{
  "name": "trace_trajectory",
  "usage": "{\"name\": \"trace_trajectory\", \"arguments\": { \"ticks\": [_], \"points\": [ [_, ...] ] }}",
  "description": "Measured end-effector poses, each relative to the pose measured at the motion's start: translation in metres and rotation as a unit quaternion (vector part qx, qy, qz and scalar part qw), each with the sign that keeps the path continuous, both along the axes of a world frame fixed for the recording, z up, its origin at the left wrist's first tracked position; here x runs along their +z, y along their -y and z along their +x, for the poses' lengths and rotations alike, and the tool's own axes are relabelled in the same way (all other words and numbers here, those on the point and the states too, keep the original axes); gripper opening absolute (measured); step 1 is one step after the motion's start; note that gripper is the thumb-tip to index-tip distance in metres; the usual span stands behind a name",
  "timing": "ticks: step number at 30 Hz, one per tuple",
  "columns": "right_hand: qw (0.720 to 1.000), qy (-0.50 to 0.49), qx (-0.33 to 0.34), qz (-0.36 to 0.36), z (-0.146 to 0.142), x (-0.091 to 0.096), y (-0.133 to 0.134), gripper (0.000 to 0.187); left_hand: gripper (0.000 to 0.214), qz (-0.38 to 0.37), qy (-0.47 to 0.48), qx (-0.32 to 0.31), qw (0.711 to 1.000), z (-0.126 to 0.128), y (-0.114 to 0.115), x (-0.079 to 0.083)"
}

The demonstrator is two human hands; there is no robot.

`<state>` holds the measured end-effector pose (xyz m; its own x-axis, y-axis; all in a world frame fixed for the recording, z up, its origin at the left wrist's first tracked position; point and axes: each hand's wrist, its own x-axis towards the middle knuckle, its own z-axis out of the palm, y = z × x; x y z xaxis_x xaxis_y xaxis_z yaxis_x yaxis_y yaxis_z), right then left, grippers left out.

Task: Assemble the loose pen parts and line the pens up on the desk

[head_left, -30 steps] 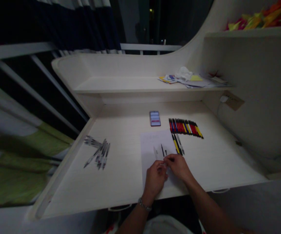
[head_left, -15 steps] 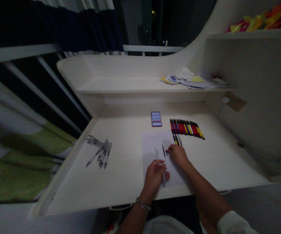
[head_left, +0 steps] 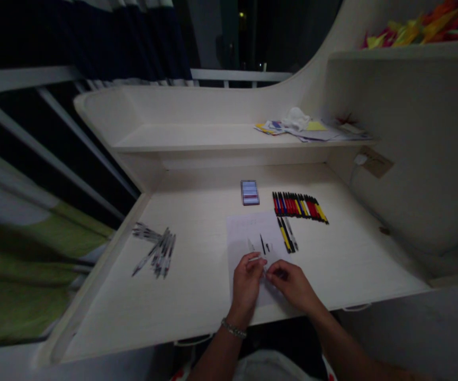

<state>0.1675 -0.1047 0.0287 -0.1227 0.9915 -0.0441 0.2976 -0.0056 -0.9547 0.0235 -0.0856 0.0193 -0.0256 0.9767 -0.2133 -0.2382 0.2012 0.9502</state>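
Observation:
My left hand (head_left: pixel 245 280) and my right hand (head_left: pixel 292 284) meet over the near part of a white paper sheet (head_left: pixel 248 233) on the desk. Both have their fingers curled; the left pinches a thin pale pen part, the right pinches something small and dark that I cannot make out. Small pen parts (head_left: pixel 261 245) lie on the sheet just beyond my fingers. Three pens (head_left: pixel 288 234) rest at the sheet's right edge. Behind them a row of coloured pens (head_left: pixel 299 205) lies side by side.
A pile of clear pens (head_left: pixel 156 250) lies on the left of the white desk (head_left: pixel 197 296). A phone (head_left: pixel 250 192) lies behind the sheet. Papers and a white cloth (head_left: pixel 301 124) sit on the shelf above. A raised side wall stands at the right.
My right hand reached forward to the small parts on the sheet, then came back to meet my left hand. The left hand stayed near the sheet's front.

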Motion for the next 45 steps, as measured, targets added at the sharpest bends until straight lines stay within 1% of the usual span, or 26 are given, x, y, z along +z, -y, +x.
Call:
{"name": "trace_trajectory", "arguments": {
  "ticks": [4,7,8,10,13,15,17,20,23,27,30,33,36,39,42,45],
  "points": [
    [0.999,-0.029,-0.013,-0.019,0.003,-0.001,-0.003,0.018,0.049,-0.008,0.019,-0.026,0.999,0.003,-0.001,0.000],
    [0.999,0.000,-0.039,-0.014,0.011,-0.003,-0.014,0.020,0.049,-0.007,0.034,-0.047,0.998,0.001,-0.001,-0.003],
    [0.998,0.029,-0.059,-0.007,0.014,-0.003,-0.019,0.019,0.046,0.000,0.025,-0.049,0.998,-0.001,0.000,-0.005],
    [0.988,0.115,-0.103,0.007,0.019,-0.003,-0.030,0.017,0.037,0.027,-0.022,-0.050,0.998,-0.003,0.002,-0.008],
    [0.957,0.255,-0.135,0.012,0.023,-0.004,-0.046,0.017,0.022,0.069,-0.118,-0.056,0.989,-0.007,0.007,-0.012],
    [0.936,0.325,-0.137,0.008,0.022,-0.006,-0.052,0.019,0.016,0.080,-0.155,-0.063,0.983,-0.009,0.011,-0.013],
    [0.919,0.373,-0.129,0.010,0.019,-0.010,-0.055,0.021,0.014,0.085,-0.175,-0.068,0.978,-0.009,0.013,-0.012],
    [0.905,0.409,-0.110,0.024,0.014,-0.017,-0.055,0.023,0.014,0.089,-0.190,-0.074,0.975,-0.010,0.013,-0.012],
    [0.909,0.403,-0.102,0.038,0.012,-0.020,-0.053,0.023,0.013,0.087,-0.200,-0.076,0.973,-0.010,0.012,-0.013],
    [0.924,0.358,-0.110,0.076,0.013,-0.015,-0.045,0.024,0.014,0.092,-0.206,-0.079,0.971,-0.013,0.011,-0.012],
    [0.938,0.313,-0.106,0.109,0.012,-0.014,-0.031,0.026,0.014,0.110,-0.223,-0.075,0.966,-0.018,0.011,-0.010],
    [0.952,0.269,-0.075,0.126,0.009,-0.020,-0.014,0.025,0.015,0.129,-0.256,-0.059,0.956,-0.025,0.011,-0.011],
    [0.960,0.246,-0.055,0.121,0.005,-0.029,-0.002,0.023,0.014,0.141,-0.279,-0.053,0.948,-0.029,0.010,-0.014],
    [0.963,0.241,-0.053,0.107,0.002,-0.034,0.001,0.022,0.014,0.151,-0.294,-0.055,0.942,-0.030,0.009,-0.018],
    [0.965,0.241,-0.040,0.095,0.002,-0.032,-0.001,0.021,0.015,0.159,-0.304,-0.060,0.937,-0.030,0.009,-0.020],
    [0.964,0.250,-0.036,0.086,0.008,-0.025,-0.010,0.020,0.014,0.165,-0.298,-0.061,0.938,-0.031,0.009,-0.020]
  ]
}}
